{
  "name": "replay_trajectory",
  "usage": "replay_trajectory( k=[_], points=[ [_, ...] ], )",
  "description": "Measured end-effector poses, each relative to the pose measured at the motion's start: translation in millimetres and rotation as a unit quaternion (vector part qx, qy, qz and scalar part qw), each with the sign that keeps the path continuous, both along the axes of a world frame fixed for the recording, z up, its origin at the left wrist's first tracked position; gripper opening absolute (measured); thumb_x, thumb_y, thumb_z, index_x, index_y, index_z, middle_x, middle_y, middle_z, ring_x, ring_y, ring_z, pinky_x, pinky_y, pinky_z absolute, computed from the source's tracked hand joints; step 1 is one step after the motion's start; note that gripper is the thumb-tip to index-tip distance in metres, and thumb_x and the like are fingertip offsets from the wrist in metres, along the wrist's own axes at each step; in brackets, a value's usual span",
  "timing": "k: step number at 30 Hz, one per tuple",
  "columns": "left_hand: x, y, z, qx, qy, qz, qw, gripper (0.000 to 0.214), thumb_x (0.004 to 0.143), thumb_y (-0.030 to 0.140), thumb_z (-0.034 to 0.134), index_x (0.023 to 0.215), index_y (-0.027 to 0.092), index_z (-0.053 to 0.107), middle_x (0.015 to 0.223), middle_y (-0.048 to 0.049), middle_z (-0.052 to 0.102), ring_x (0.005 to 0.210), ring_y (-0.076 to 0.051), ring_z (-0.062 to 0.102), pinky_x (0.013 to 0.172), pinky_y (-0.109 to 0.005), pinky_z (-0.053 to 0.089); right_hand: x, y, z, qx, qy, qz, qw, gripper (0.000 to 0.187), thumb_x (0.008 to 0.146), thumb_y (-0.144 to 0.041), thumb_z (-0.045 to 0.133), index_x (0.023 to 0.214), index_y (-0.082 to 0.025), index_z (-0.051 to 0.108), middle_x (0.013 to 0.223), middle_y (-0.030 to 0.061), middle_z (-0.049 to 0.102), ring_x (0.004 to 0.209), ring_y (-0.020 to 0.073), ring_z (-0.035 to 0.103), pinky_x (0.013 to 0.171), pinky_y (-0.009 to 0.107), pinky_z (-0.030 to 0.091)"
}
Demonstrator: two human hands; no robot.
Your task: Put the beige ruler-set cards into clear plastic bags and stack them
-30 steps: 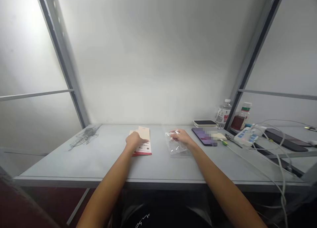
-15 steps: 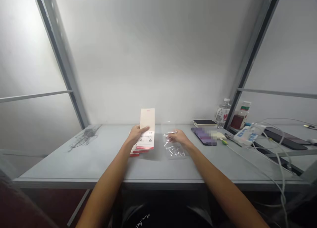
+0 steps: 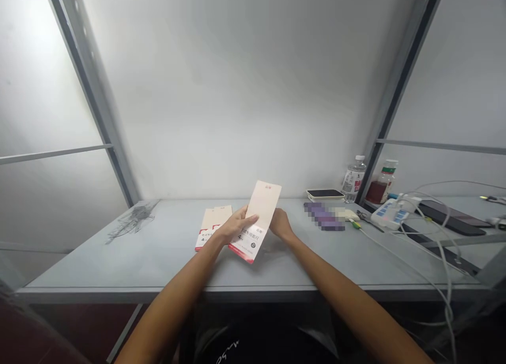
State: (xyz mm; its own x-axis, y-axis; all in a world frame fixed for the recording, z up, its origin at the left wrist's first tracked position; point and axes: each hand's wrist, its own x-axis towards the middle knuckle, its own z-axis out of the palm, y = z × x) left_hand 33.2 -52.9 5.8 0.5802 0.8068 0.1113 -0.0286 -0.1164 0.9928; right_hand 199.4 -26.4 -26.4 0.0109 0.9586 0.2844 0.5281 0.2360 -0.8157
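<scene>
My left hand [image 3: 238,226] grips a tall pale card [image 3: 264,203] with a printed white panel and a red lower edge. The card is tilted to the right, its thumb side facing me. Close behind the card's right edge is my right hand [image 3: 281,225], its fingers curled and partly covered by the card. A clear plastic bag [image 3: 272,252] shows only faintly below that hand; most of it cannot be made out. Two similar cards [image 3: 208,216] lie overlapping on the table, left of my left hand.
Dark scribbled marks [image 3: 134,220] cover the table's left part. On the right are a white-edged phone [image 3: 324,194], a purple blurred item [image 3: 322,216], a water bottle [image 3: 354,179], a jar of dark red contents [image 3: 380,187], a power strip [image 3: 391,213] and trailing white cables [image 3: 399,261].
My left hand has moved right with the card, now tilted, uncovering the cards on the table. The card now hides much of the plastic bag and my right hand's fingers.
</scene>
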Motion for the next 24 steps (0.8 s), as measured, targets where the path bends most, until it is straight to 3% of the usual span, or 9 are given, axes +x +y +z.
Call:
replay_trajectory(
  k=[3,8,18,24],
  points=[
    [3,0,-2.6,0.006,0.014,-0.010,1.000,0.048,0.072,0.045,0.059,0.111,0.019,0.046,0.073,-0.0030,0.063,0.055,-0.013,0.058,0.047,-0.022,0.044,2,4,-3.2,0.010,0.019,-0.012,1.000,0.014,0.063,-0.024,0.056,0.051,-0.016,0.056,0.060,0.0074,0.064,0.067,0.0259,0.059,0.049,0.026,0.039],
    [6,5,-8.4,0.058,0.026,0.015,0.998,0.047,0.074,0.045,0.057,0.109,0.017,0.046,0.078,-0.0057,0.064,0.061,-0.015,0.060,0.051,-0.023,0.046,4,6,-6.8,0.021,0.082,0.010,0.996,0.009,0.061,-0.024,0.059,0.059,-0.016,0.062,0.067,0.0061,0.068,0.074,0.0264,0.061,0.053,0.028,0.045],
    [-3,16,-7.6,0.176,0.125,0.172,0.961,0.039,0.078,0.044,0.048,0.109,0.019,0.048,0.093,-0.0055,0.062,0.075,-0.017,0.060,0.061,-0.026,0.047,5,4,4.4,-0.029,0.224,0.111,0.968,0.016,0.059,-0.025,0.062,0.069,-0.013,0.067,0.063,0.0042,0.067,0.057,0.0164,0.062,0.052,0.024,0.047],
    [-7,21,-9.4,0.173,0.132,0.225,0.950,0.038,0.077,0.044,0.050,0.105,0.019,0.051,0.095,-0.0058,0.062,0.078,-0.018,0.059,0.063,-0.027,0.047,9,2,10.5,-0.059,0.287,0.119,0.949,0.026,0.058,-0.028,0.069,0.079,-0.014,0.066,0.069,0.0049,0.068,0.059,0.0173,0.064,0.051,0.024,0.045]
  ],
)
